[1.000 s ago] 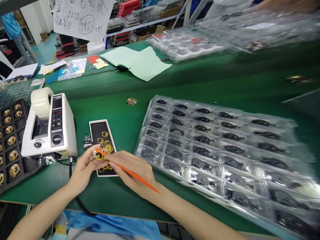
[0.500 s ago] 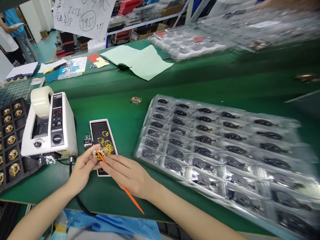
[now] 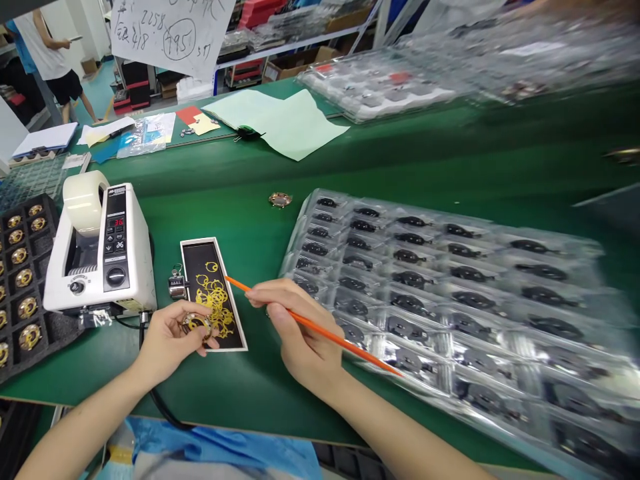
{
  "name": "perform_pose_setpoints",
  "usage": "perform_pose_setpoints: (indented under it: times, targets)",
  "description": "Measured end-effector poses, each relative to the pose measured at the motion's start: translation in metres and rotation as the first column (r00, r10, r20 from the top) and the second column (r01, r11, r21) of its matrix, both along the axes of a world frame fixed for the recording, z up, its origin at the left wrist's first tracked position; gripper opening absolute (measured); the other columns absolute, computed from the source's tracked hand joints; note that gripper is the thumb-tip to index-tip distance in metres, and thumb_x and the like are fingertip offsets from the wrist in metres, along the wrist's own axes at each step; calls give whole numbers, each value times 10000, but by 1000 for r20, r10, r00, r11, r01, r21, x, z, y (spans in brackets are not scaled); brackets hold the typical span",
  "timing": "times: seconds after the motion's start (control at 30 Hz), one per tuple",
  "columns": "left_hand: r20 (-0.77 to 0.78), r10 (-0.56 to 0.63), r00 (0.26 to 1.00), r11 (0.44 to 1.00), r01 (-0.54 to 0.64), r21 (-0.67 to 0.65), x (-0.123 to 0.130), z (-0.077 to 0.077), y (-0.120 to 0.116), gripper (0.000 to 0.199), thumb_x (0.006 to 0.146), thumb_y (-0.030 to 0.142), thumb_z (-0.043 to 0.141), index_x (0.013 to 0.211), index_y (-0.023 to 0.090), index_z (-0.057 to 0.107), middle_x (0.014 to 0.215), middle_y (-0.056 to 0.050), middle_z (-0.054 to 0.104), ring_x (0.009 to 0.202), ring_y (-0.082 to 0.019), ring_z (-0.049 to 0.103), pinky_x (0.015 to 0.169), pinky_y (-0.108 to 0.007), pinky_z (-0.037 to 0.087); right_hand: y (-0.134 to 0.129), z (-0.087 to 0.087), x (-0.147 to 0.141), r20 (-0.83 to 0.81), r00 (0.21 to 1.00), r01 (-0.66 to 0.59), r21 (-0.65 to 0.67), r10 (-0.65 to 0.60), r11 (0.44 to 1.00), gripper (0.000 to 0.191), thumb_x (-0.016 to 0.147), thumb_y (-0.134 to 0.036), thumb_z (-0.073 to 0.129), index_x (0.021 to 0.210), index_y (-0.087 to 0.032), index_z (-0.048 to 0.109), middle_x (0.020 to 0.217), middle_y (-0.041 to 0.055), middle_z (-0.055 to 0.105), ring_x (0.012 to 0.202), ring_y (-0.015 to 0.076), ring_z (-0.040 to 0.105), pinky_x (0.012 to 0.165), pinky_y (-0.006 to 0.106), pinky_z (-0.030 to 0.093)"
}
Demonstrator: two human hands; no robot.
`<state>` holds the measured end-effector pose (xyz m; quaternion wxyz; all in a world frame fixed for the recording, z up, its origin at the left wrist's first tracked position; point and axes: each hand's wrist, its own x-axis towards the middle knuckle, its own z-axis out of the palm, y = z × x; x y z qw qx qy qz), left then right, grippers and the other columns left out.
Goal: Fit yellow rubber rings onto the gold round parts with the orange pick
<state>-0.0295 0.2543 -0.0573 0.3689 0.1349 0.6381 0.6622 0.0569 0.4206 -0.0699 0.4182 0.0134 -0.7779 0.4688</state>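
Note:
My left hand point(image 3: 167, 341) pinches a small round gold-and-black part point(image 3: 195, 324) between fingers and thumb, just left of a black card with a white border point(image 3: 233, 320). Gold ring-shaped pieces point(image 3: 214, 298) lie in a heap on that card. My right hand point(image 3: 295, 323) grips a thin orange pointed stick point(image 3: 320, 328), whose tip points left towards the card and stays apart from it. That hand hovers near the edge of a clear blister tray point(image 3: 300, 257) holding rows of black parts.
A white tape dispenser point(image 3: 100, 253) and a hand tally counter point(image 3: 177, 285) stand left of the card. A black foam tray point(image 3: 25, 287) holds gold round parts. A loose round part point(image 3: 280, 199) lies on the green bench mat. Light green paper point(image 3: 275, 113) lies farther back, and a person point(image 3: 50, 57) stands beyond.
My right hand has moved right, away from the round part, taking the orange stick with it. My left hand has lowered the part slightly. The view has shifted a little.

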Motion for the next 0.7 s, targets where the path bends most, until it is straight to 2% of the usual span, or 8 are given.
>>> perform_pose_setpoints:
  times: [0.13,0.2,0.3,0.4,0.53,0.7]
  targets:
    - [-57,-3,998,998,-1,-69,3,0,-1,182,651,220,765,782,141,666,597,-8,665,482,-112,631,380,-148,406,-3,-4,0,-31,997,73,159,-69,985,292,976,-232,366,929,-205,653,972,105,639,898,225,624,734,378,517]
    - [-65,7,998,997,-11,-74,3,-1,0,180,684,250,740,809,139,673,586,-12,662,486,-121,631,374,-155,399,-6,-7,0,-68,997,64,247,-49,967,301,985,-224,339,906,-201,629,891,91,635,825,206,619,713,358,514]
    - [-58,35,998,999,-37,-28,2,-4,2,223,712,272,722,886,140,677,637,-16,679,528,-132,642,460,-204,493,-16,-13,0,-55,998,20,384,1,923,255,976,-179,365,929,-180,616,692,40,592,600,153,551,541,271,459]
    - [-68,82,994,997,-81,19,2,-7,5,270,682,204,730,940,158,668,803,-25,709,638,-132,653,614,-252,558,-26,-19,-1,4,998,57,487,-67,872,172,934,-131,460,938,-160,630,671,34,609,574,139,548,503,248,426]
    - [-145,92,985,996,-90,19,7,-10,5,371,670,103,676,1033,175,648,877,-28,706,744,-152,647,661,-244,537,-32,-23,-5,44,991,87,488,-124,869,152,921,-134,490,876,-177,629,710,42,648,616,145,592,543,252,450]
    - [-270,60,961,995,-78,-54,18,-13,1,423,777,128,571,1191,201,616,1063,-59,719,858,-186,679,785,-287,545,-32,-21,-8,74,986,111,398,-152,911,114,909,-131,516,871,-178,613,707,43,652,621,147,609,543,244,473]
